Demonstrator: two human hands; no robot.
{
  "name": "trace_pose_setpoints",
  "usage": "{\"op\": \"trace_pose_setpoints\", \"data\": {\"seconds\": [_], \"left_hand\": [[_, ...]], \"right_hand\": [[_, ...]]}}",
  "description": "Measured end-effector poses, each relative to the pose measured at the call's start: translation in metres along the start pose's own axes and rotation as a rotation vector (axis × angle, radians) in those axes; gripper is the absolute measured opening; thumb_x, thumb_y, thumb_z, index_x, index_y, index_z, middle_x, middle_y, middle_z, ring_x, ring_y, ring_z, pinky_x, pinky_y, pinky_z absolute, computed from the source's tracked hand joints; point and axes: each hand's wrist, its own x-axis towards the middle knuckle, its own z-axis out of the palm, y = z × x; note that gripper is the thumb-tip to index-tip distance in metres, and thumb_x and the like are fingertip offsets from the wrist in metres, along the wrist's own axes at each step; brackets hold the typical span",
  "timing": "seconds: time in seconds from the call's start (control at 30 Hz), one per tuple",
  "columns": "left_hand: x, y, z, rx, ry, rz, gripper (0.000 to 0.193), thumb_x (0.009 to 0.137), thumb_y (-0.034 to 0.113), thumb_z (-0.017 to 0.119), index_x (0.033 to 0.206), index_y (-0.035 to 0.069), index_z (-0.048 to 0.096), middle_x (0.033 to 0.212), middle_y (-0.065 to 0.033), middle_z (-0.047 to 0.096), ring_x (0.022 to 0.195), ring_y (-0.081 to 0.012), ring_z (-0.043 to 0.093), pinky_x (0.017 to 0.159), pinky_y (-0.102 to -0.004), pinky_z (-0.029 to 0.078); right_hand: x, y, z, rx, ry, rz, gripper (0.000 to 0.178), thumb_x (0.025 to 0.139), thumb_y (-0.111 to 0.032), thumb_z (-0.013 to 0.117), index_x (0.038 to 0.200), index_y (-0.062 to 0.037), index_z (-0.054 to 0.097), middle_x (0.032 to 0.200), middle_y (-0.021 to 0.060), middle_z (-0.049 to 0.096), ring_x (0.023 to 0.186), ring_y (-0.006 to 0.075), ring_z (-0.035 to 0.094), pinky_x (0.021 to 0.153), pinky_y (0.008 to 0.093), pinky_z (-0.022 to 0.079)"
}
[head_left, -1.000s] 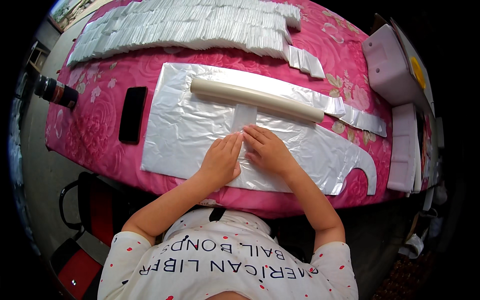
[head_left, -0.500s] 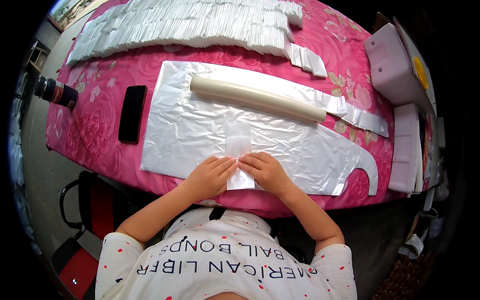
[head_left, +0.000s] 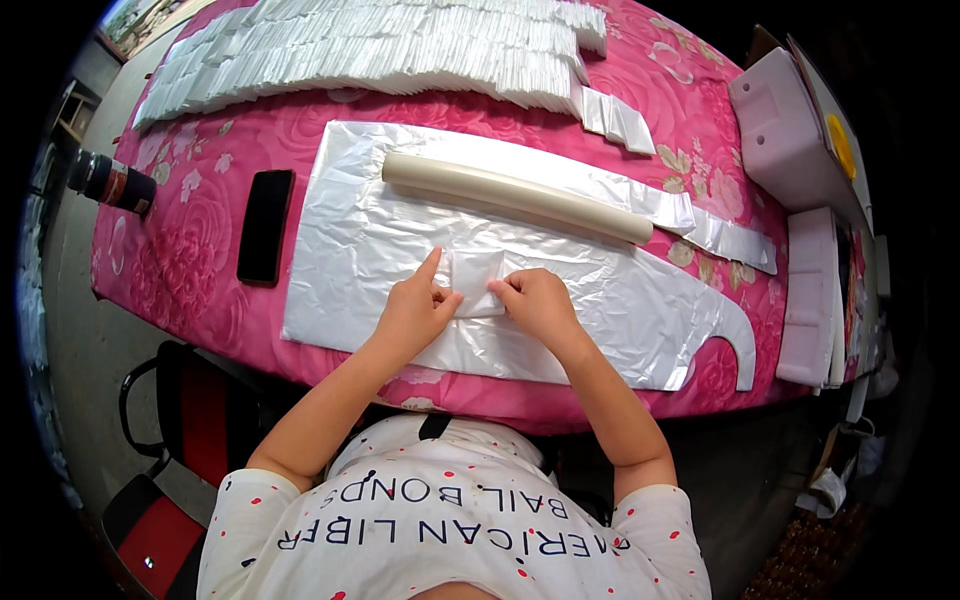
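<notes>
A small white plastic sheet [head_left: 476, 284], folded into a near-square packet, lies on a stack of flat white plastic aprons [head_left: 350, 270]. My left hand [head_left: 415, 308] pinches its lower left edge between thumb and curled fingers, the index finger stretched out along its left side. At its right edge my right hand [head_left: 538, 304] pinches it with thumb and fingertips. Just beyond the packet a long beige tube [head_left: 515, 198] rests across the aprons. Curved at the right, the aprons end in a hooked strap.
Rows of folded white packets [head_left: 370, 55] fill the table's far side. A black phone [head_left: 265, 228] and dark jar [head_left: 112, 184] lie left on the pink floral tablecloth [head_left: 190, 260]. White foam boxes [head_left: 790, 120] stand at the right; red-black chairs [head_left: 195, 410] are at lower left.
The plastic strip's near end has been folded up and away from me, making it a shorter packet. Both hands have moved farther forward and apart, to its two side edges.
</notes>
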Motion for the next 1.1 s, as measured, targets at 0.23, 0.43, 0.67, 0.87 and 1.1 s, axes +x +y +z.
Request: {"op": "trace_pose_setpoints", "data": {"seconds": [0.23,0.43,0.67,0.87,1.1], "left_hand": [[-0.004,0.012,-0.004,0.06,0.007,-0.021,0.065,0.076,0.013,0.065,0.13,-0.007,0.035,0.101,-0.0162,0.06,0.08,-0.0223,0.062,0.072,-0.0292,0.049],[-0.008,0.006,0.019,0.515,0.037,0.592,0.069,0.076,0.02,0.065,0.131,-0.006,0.034,0.133,-0.022,0.038,0.123,-0.0354,0.038,0.1,-0.0431,0.033],[0.0,-0.01,0.04,0.65,-0.031,0.427,0.098,0.074,0.051,0.059,0.138,-0.008,0.015,0.146,-0.0236,0.012,0.138,-0.0335,0.008,0.111,-0.0444,0.006],[0.001,-0.014,0.042,0.655,-0.04,0.425,0.101,0.074,0.053,0.058,0.139,-0.008,0.009,0.146,-0.0242,0.008,0.138,-0.0336,0.005,0.111,-0.0442,0.004],[-0.029,-0.023,0.015,0.223,0.108,0.5,0.086,0.078,0.034,0.063,0.139,-0.003,0.016,0.145,-0.0241,0.015,0.136,-0.0344,0.012,0.11,-0.0453,0.012]], "right_hand": [[0.009,-0.017,-0.013,0.09,-0.145,0.186,0.035,0.081,-0.03,0.06,0.066,0.0007,0.066,0.051,0.0077,0.058,0.046,0.0154,0.057,0.05,0.0287,0.045],[0.016,-0.007,-0.009,0.095,-0.184,0.188,0.034,0.081,-0.029,0.058,0.063,-0.0013,0.066,0.05,0.0078,0.059,0.047,0.0168,0.058,0.054,0.0306,0.046],[0.009,-0.017,-0.01,0.08,-0.139,0.216,0.033,0.078,-0.032,0.061,0.063,-0.003,0.065,0.053,0.0084,0.06,0.05,0.0183,0.06,0.054,0.0313,0.047],[-0.014,-0.018,-0.003,-0.197,0.049,0.096,0.025,0.07,-0.03,0.067,0.066,-0.0051,0.063,0.061,0.0103,0.062,0.061,0.0257,0.061,0.058,0.0359,0.047],[-0.021,-0.018,-0.003,-0.418,0.273,-0.301,0.026,0.071,-0.022,0.067,0.088,-0.0032,0.062,0.084,0.0107,0.064,0.079,0.0273,0.061,0.07,0.0374,0.047]]}}
